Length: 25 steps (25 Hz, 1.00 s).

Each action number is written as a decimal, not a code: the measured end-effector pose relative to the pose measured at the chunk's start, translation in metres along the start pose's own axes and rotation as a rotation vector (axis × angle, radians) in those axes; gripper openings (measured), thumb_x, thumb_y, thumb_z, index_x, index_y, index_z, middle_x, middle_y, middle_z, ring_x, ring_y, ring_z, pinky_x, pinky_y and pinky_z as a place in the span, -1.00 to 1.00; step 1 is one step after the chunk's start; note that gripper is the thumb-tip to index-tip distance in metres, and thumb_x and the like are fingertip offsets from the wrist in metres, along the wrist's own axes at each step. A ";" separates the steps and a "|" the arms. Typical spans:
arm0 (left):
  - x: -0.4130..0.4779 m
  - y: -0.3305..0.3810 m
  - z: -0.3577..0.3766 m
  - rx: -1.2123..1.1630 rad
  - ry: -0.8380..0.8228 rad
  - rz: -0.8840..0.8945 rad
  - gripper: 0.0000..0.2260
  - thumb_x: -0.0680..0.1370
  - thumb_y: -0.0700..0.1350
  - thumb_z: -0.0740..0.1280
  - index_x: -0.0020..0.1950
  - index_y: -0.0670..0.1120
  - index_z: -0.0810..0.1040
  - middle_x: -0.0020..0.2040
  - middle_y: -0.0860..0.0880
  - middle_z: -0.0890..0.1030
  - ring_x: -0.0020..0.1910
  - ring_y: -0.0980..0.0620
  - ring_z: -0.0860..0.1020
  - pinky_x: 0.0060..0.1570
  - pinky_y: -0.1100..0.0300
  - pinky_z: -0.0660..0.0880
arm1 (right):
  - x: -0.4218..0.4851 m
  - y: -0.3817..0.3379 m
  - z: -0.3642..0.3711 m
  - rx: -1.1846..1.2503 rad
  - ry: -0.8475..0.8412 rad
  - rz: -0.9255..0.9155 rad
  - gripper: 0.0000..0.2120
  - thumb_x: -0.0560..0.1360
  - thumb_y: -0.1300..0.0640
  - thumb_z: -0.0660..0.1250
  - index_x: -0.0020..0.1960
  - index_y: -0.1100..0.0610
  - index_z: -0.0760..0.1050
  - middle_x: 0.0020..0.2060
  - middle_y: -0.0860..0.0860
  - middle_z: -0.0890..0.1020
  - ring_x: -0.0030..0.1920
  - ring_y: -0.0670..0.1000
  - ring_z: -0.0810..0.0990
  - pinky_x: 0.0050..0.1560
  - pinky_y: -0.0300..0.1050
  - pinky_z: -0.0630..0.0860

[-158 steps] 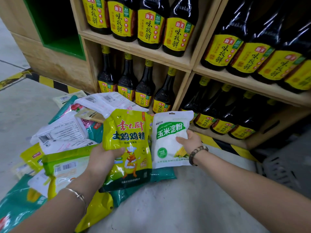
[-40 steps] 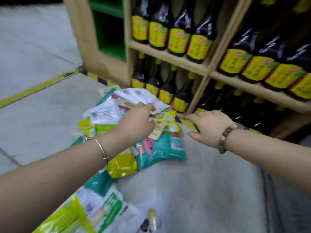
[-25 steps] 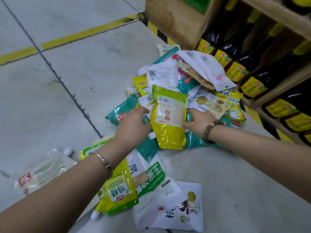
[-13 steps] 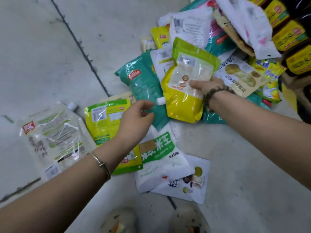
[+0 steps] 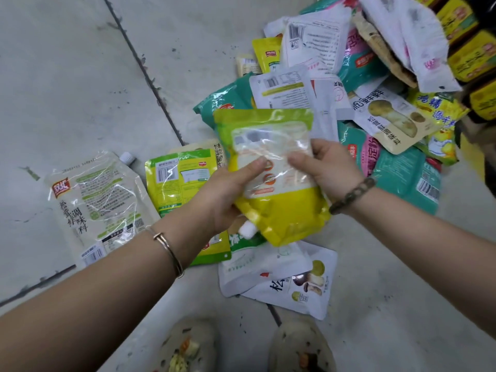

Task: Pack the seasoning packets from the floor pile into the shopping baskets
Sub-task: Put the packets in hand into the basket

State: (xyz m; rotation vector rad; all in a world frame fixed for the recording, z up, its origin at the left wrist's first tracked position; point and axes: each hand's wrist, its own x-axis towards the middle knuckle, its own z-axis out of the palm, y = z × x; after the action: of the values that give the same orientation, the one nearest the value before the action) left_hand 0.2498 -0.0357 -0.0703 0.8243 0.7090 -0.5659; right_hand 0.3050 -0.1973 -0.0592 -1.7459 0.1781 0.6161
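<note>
Where the pouch is: yellow-green spouted pouch (image 5: pixel 284 210) held above the floor pile (image 5: pixel 308 84), between both hands.
Left hand (image 5: pixel 220 194): pinches its left edge, thumb on the front.
Right hand (image 5: pixel 330 173): grips the right edge.
Long axis: runs away from the person, white cap (image 5: pixel 247 230) nearest.
Baskets: out of view; nearer hand cannot be judged.
</note>
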 end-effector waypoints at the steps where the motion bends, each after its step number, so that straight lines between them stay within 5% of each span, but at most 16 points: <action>1: 0.001 -0.001 0.001 -0.060 0.030 -0.021 -0.61 0.38 -0.09 0.38 0.18 -0.18 0.55 0.02 -0.19 0.66 -0.10 -0.12 0.67 -0.19 0.01 0.64 | -0.002 0.000 0.004 0.039 -0.045 0.018 -0.88 0.49 0.31 0.30 -0.07 0.13 0.55 -0.21 -0.02 0.67 -0.19 -0.05 0.65 -0.06 -0.14 0.60; 5: 0.004 -0.005 -0.005 -0.128 0.069 -0.033 -0.58 0.32 -0.12 0.40 0.15 -0.20 0.56 0.07 -0.24 0.64 -0.08 -0.15 0.66 -0.17 -0.04 0.63 | -0.003 -0.002 0.005 0.095 -0.061 0.090 -0.88 0.47 0.34 0.32 -0.03 0.18 0.55 -0.15 0.03 0.65 -0.20 -0.05 0.66 -0.06 -0.16 0.62; 9: 0.003 -0.005 -0.002 -0.124 0.138 -0.009 -0.83 0.48 -0.19 0.36 0.03 -0.23 0.58 -0.08 -0.22 0.68 -0.20 -0.13 0.68 -0.27 -0.01 0.63 | 0.006 -0.003 0.000 0.024 0.016 0.164 -0.87 0.45 0.22 0.39 -0.02 0.21 0.53 -0.18 0.03 0.65 -0.27 -0.07 0.64 -0.21 -0.22 0.62; 14: 0.006 -0.005 -0.008 -0.136 0.212 0.039 -0.79 0.53 -0.21 0.33 0.14 -0.21 0.55 -0.03 -0.21 0.68 -0.14 -0.13 0.68 -0.22 -0.06 0.63 | 0.055 -0.002 -0.039 -0.343 0.400 0.152 -0.46 0.40 -0.02 0.45 0.29 0.14 0.37 0.21 0.07 0.50 0.16 0.05 0.51 0.16 -0.07 0.45; 20: 0.008 -0.006 -0.003 -0.174 0.213 0.028 -0.80 0.54 -0.21 0.31 0.15 -0.20 0.54 -0.19 -0.16 0.69 -0.29 -0.09 0.68 -0.44 0.06 0.59 | 0.092 -0.005 -0.024 -0.653 0.292 0.269 0.05 0.26 -0.28 0.46 0.52 0.05 -0.04 0.45 0.15 0.18 0.44 0.20 0.19 0.37 0.13 0.24; 25: 0.010 -0.008 -0.006 -0.160 0.228 0.014 -0.74 0.53 -0.21 0.33 0.21 -0.21 0.53 -0.09 -0.19 0.69 -0.24 -0.11 0.68 -0.38 0.02 0.61 | 0.107 0.002 -0.009 -0.744 0.420 0.295 0.03 0.18 -0.28 0.51 0.46 0.03 0.07 0.39 0.16 0.22 0.40 0.21 0.20 0.35 0.21 0.22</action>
State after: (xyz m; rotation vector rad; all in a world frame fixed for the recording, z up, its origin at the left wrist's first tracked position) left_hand 0.2488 -0.0374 -0.0845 0.7495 0.9443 -0.4002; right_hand 0.3974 -0.1848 -0.1122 -2.5935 0.5607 0.5518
